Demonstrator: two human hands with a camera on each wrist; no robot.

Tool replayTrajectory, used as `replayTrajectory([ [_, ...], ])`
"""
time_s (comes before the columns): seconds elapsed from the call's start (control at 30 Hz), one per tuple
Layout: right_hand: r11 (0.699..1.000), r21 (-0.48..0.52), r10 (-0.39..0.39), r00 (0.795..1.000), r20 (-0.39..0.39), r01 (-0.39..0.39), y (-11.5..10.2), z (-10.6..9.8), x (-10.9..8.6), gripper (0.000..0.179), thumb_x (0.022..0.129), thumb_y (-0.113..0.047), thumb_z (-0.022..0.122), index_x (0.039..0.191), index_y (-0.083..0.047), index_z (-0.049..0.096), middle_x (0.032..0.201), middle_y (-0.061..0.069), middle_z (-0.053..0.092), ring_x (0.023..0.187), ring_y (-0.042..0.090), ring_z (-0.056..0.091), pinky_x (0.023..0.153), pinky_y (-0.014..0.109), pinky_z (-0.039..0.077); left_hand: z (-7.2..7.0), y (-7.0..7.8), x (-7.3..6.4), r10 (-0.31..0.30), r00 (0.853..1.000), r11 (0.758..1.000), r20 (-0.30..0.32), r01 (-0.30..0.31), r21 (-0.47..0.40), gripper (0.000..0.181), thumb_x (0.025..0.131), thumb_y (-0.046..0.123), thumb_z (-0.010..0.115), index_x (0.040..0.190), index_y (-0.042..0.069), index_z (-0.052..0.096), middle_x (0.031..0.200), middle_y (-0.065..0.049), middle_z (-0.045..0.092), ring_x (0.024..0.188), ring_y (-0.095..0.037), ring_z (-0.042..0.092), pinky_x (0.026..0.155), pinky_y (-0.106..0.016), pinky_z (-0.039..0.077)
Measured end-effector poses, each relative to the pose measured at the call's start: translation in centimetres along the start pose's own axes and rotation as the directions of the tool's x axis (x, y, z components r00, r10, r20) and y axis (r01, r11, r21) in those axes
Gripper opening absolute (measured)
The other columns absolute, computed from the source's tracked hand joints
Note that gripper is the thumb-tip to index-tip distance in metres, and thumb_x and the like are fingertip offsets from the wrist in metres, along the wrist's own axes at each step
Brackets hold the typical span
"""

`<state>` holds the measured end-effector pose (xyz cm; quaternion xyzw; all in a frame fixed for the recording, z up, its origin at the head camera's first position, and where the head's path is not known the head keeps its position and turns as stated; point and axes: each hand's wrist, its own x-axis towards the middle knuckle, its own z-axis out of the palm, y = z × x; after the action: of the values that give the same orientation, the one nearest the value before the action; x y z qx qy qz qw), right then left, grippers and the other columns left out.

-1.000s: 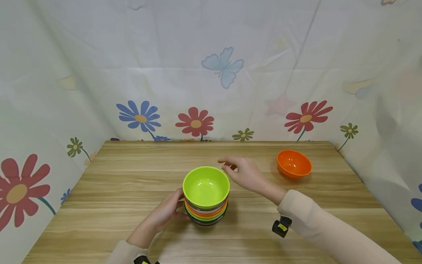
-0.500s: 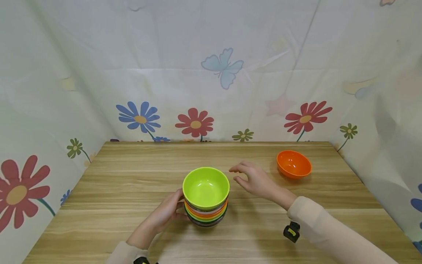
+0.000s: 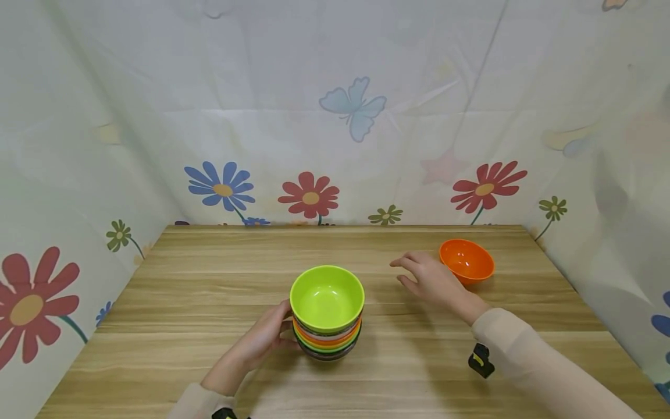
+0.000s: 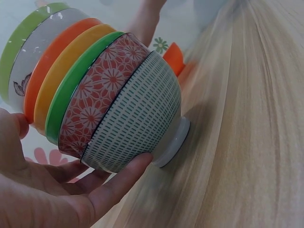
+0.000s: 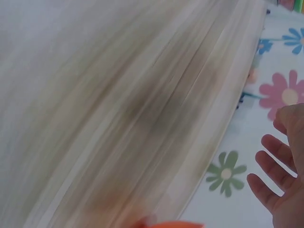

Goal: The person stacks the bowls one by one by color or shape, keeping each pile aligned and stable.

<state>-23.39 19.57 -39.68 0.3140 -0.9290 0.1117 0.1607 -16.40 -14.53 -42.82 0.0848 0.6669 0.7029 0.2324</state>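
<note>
A stack of several nested bowls (image 3: 327, 302) stands on the wooden table, with a lime green bowl on top. Below it, the left wrist view shows a white bowl (image 4: 45, 40), orange, yellow and green ones, a red flower-patterned bowl (image 4: 102, 90) and a footed bowl with green dashes (image 4: 142, 114) at the bottom. My left hand (image 3: 264, 334) holds the stack's left side, fingers cupped along it. My right hand (image 3: 431, 279), fingers apart and holding nothing, hovers beside a single orange bowl (image 3: 467, 260), overlapping its lower left edge in the head view.
The wooden table (image 3: 220, 256) reaches back to a pale cloth backdrop (image 3: 262, 75) printed with flowers and a butterfly. The same cloth stands along both sides. The orange bowl sits toward the table's back right.
My right hand has moved away from beside the stack, rightward to the orange bowl, its fingers spreading. The left hand and the bowls have stayed in place.
</note>
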Motion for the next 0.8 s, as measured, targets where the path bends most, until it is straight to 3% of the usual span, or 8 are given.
replayTrajectory([
  [0.5,0.985,-0.037,0.170,0.985,0.038,-0.169,3.5,-1.3,-0.9,0.035,0.084,-0.018,0.066,0.117,-0.008,0.061,0.108,0.013,0.059,0.097,0.032,0.055,0.084,0.048,0.050,-0.1,0.0,-0.1,0.005,1.000,1.000,0.005,-0.005,0.003,0.064,0.095,0.052,0.032,0.133,0.001,0.041,0.135,-0.019,0.037,0.111,-0.026,0.050,0.079,-0.044,0.053],
  [0.8,0.965,-0.082,0.251,0.968,-0.006,-0.250,5.7,-2.0,-1.7,0.033,0.084,-0.015,0.063,0.115,-0.003,0.062,0.105,0.021,0.058,0.094,0.038,0.055,0.079,0.051,0.050,0.0,0.0,0.0,0.007,1.000,1.000,0.007,-0.007,0.006,0.065,0.095,0.053,0.031,0.134,0.001,0.040,0.136,-0.020,0.037,0.110,-0.026,0.050,0.078,-0.044,0.053],
])
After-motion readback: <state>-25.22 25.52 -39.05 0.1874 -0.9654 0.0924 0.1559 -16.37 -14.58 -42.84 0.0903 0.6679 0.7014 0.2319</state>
